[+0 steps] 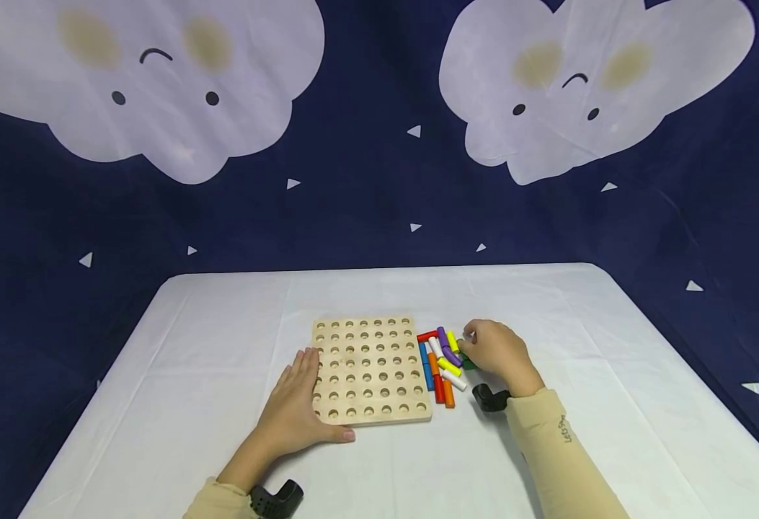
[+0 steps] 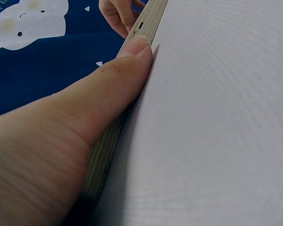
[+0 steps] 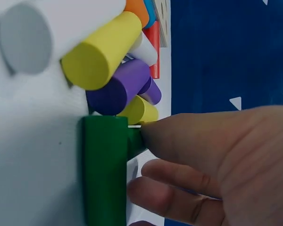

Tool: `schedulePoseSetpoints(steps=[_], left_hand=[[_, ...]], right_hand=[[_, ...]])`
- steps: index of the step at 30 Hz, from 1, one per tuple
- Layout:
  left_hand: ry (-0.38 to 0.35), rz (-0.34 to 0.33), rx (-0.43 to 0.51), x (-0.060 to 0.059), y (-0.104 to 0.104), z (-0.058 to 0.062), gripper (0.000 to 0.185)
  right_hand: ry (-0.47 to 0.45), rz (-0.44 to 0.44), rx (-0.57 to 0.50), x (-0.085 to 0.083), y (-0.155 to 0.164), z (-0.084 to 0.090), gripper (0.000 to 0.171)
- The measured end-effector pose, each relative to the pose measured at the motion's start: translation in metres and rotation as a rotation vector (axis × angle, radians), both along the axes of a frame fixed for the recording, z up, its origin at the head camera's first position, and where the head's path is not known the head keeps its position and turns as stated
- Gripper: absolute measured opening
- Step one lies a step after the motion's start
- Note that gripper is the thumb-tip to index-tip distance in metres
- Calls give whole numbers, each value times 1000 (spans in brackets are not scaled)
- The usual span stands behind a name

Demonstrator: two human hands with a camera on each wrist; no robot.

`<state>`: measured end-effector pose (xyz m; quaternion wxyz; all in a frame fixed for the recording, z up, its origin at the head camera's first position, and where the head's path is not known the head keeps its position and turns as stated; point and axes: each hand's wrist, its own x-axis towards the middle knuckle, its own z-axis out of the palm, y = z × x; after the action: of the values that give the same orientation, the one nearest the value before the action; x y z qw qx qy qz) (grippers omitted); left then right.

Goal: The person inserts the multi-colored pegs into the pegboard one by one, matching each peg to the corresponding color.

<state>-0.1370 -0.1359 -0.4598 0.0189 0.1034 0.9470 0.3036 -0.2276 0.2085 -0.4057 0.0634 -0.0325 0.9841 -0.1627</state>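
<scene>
A wooden pegboard with rows of empty holes lies on the white table. My left hand rests flat on its left side, and the thumb presses along the board's front edge. To the right of the board is a pile of coloured pegs. My right hand is curled over the pile's right side. Its thumb and fingers pinch a green peg lying on the cloth. Yellow, purple and white pegs lie just beside it.
A dark blue backdrop with white clouds hangs behind the table. White tablecloth spreads around the board on every side. A black wrist mount sits on my right wrist.
</scene>
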Motion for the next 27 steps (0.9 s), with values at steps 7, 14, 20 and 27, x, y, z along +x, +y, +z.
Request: schedulePoseSetpoints(steps=[7, 14, 20, 27], left_hand=[[-22, 6, -8, 0, 0, 0, 160], [-41, 18, -12, -1, 1, 1, 162], [-47, 20, -14, -1, 0, 1, 163], [-26, 13, -17, -1, 0, 1, 161]], right_hand=[[-14, -30, 58, 1, -3, -3, 35], [-10, -44, 70, 2, -5, -3, 32], [8, -51, 25, 1, -2, -4, 28], [173, -90, -134, -4, 3, 0, 31]])
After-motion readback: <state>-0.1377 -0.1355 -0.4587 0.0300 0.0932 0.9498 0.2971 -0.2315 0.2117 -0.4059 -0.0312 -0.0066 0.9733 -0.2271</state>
